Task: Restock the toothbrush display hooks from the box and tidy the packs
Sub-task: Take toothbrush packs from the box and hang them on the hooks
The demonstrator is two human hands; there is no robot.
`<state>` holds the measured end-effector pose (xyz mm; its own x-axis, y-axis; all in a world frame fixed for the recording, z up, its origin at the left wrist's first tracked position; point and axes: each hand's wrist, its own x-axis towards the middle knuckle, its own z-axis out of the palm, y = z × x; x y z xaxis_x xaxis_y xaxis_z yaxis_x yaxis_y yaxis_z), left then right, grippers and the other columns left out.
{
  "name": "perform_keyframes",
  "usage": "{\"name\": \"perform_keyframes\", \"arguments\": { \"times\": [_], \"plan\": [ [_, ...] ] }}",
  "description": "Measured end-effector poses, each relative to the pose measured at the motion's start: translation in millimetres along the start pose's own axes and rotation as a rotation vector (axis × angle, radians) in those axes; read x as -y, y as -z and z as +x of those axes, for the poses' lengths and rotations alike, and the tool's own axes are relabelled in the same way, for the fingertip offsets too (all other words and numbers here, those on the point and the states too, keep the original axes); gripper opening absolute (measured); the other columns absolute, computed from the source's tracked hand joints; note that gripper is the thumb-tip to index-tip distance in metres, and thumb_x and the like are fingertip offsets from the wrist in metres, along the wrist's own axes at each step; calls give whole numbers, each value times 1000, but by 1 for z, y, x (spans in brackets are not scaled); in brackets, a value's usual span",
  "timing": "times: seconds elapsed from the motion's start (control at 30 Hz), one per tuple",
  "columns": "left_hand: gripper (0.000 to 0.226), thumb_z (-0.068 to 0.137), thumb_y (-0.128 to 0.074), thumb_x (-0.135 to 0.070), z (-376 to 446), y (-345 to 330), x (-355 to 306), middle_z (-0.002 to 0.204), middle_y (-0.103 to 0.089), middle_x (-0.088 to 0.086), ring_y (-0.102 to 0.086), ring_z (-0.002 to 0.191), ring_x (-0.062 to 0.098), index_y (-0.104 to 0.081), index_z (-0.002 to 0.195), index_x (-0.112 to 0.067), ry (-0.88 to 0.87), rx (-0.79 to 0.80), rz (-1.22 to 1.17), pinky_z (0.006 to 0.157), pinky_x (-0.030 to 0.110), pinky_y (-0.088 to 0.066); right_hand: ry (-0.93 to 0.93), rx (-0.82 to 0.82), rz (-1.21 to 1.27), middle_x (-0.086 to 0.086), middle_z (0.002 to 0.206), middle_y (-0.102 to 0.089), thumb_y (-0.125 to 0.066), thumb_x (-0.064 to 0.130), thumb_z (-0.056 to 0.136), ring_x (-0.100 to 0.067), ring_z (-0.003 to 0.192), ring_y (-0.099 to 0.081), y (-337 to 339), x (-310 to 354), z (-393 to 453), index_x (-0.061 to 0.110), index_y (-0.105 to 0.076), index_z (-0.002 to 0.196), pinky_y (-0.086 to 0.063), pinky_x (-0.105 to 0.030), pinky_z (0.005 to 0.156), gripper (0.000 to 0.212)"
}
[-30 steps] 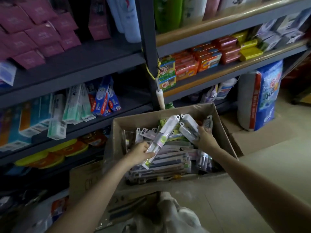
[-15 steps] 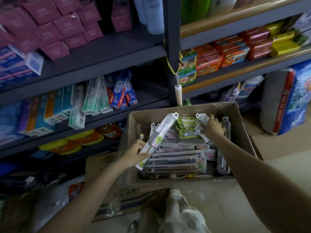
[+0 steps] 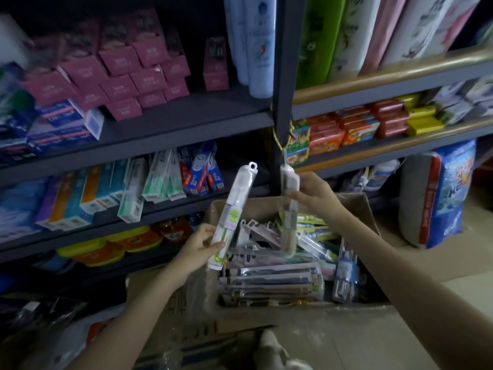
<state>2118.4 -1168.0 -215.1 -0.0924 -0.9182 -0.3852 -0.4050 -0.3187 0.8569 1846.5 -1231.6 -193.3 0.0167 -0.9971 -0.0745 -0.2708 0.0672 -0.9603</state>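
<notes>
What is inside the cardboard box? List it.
The cardboard box holds a loose heap of packaged toothbrushes, flat packs stacked in front, others slanted behind. Lower layers and the box floor are covered.

Glossy clear plastic toothbrush pack [image 3: 234, 212]; matt brown cardboard box [image 3: 368, 209]; dark painted-metal shelf [image 3: 186, 124].

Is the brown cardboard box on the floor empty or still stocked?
Still stocked: the brown cardboard box is open-topped, and many flat toothbrush packs lie piled inside.
</notes>
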Motion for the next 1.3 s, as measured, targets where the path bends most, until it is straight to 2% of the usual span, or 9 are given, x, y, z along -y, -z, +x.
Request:
{"name": "perform_keyframes", "arguments": {
  "times": [0.1,0.27,0.37,0.47,0.57,0.77,0.97,1.13,1.3],
  "plan": [
    [20,87,-60,-3,-3,13,-7,100,-61,3,-58,86,7,-48,94,-18,-34,-31,-104,72,20,-45,-98,35,225,-14,99,-59,-60,5,88,-24,90,-59,-17,8,-11,9,-53,102,-50,-40,78,17],
    [19,87,-61,-7,-10,35,0,105,-63,3,-60,95,17,-49,96,-19,-22,0,-141,78,28,-47,-283,220,-146,1,76,-61,-64,3,83,-8,71,-58,-62,-37,-39,10,-56,91,-46,-36,63,12],
    [19,87,-61,-8,-15,49,-1,105,-63,0,-59,98,16,-49,96,-20,-24,4,-144,78,27,-47,-357,335,-183,-9,84,-62,-67,-1,78,-14,77,-60,-77,-38,-44,5,-62,90,-50,-35,74,15],
    [20,87,-60,-3,-17,65,-12,101,-62,2,-58,93,16,-48,94,-18,-73,-27,-169,78,26,-46,-242,356,-166,-3,73,-60,-67,-5,78,-1,60,-59,-79,0,-28,12,-59,80,-49,-19,59,19],
    [22,86,-59,-1,-21,84,-33,99,-62,0,-59,90,14,-48,95,-18,-146,-83,-203,74,21,-46,-196,292,63,-10,85,-67,-68,-3,79,-23,78,-64,-75,54,-7,11,-55,97,-54,-38,76,26],
    [29,83,-64,-1,-42,137,-109,102,-59,-2,-57,90,14,-44,96,-17,-371,-195,-182,75,20,-48,182,392,456,-2,91,-67,-52,13,90,-20,84,-65,-64,197,7,18,-56,111,-53,-25,66,22],
    [57,84,-62,-1,-71,194,-184,106,-62,-6,-63,89,8,-35,125,-31,-613,-349,-327,68,25,-54,387,413,318,1,101,-63,-43,17,98,-18,84,-62,-57,314,26,31,-52,120,-54,-27,69,27],
    [61,88,-57,2,-88,231,-220,100,-58,-9,-59,87,6,-31,126,-38,-691,-510,-372,62,22,-51,367,395,188,4,70,-50,-38,5,91,-9,62,-47,-78,369,46,15,-53,79,-39,-22,58,22],
    [62,89,-57,0,-94,258,-236,103,-59,-5,-60,89,11,-30,131,-37,-681,-552,-398,60,22,-50,471,341,262,-3,90,-62,-53,3,91,-11,70,-61,-107,403,57,16,-54,114,-47,-21,56,26]
  ]
}}
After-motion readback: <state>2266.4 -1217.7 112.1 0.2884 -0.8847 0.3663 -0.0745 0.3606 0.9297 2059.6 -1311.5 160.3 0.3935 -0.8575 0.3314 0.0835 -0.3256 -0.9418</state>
